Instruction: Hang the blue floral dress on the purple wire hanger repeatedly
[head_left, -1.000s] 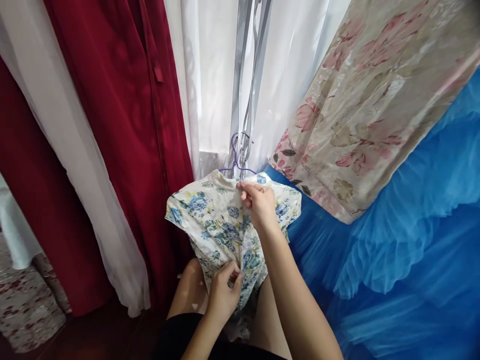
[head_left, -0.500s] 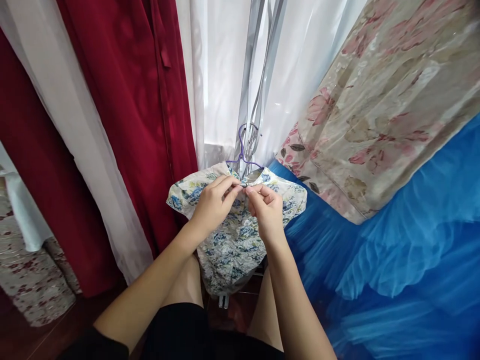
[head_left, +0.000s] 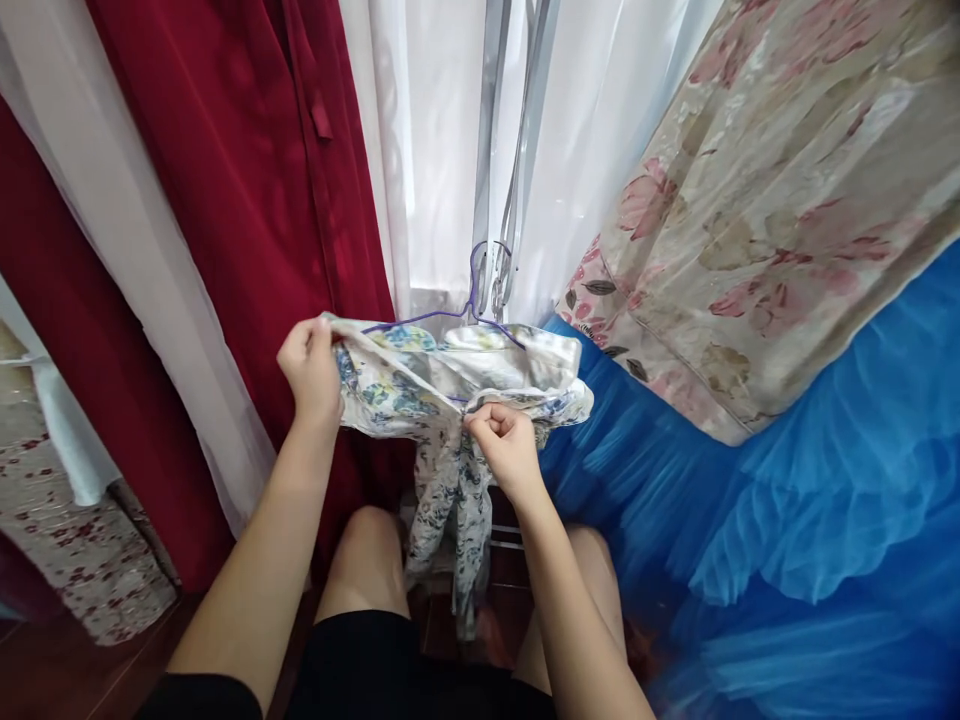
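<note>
A white floral top point(head_left: 397, 395) with blue and yellow print hangs from a purple hanger point(head_left: 474, 298) in front of me. Its neck is pulled wide, and the pale inside shows. My left hand point(head_left: 311, 372) is closed on the top's edge at the left, stretching it outward. Near the middle of the neckline my right hand point(head_left: 504, 440) pinches the opening's edge. The lower part of the top falls in folds between my knees. Part of the hanger is inside the top, and fingers cover the gripped cloth.
Dark red cloth point(head_left: 247, 180) and white cloth hang on the left. Grey straps point(head_left: 491, 120) run down behind the hanger. On the right are a pink-flowered beige cloth point(head_left: 757, 230) and ruffled blue tulle point(head_left: 787, 520).
My left hand has moved left from the neckline's centre to the outer edge, pulling the top open. My right hand has dropped slightly. The top's lower part has gathered into folds.
</note>
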